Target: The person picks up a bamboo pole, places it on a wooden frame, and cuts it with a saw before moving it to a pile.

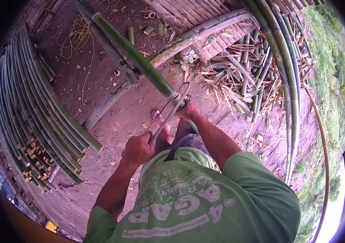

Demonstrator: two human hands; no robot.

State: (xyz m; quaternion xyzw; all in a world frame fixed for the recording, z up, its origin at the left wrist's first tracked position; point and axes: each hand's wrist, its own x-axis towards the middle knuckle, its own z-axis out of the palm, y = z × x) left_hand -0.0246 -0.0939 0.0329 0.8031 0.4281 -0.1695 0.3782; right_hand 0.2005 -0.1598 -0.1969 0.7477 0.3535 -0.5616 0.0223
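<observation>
My left hand [138, 149] is closed around the handle of a narrow bow-framed saw [165, 118], which reaches up and right to the bamboo pole. The saw's far end lies across the green bamboo pole [140, 60], near a pale joint. My right hand [189, 110] grips the pole's lower end, just beyond the saw. The pole slants down from the upper left and passes over a wooden support [113, 52] and a long horizontal pole [201, 32]. Whether the blade is cutting into the bamboo is too small to tell.
Stacked long bamboo poles [35, 93] lie at the left. Bamboo offcuts [241, 77] are heaped at the upper right, beside long leaning poles [288, 81]. A slatted platform [184, 14] stands at the top. Yellow cord [79, 36] lies on the dirt. My sandalled feet are below the pole.
</observation>
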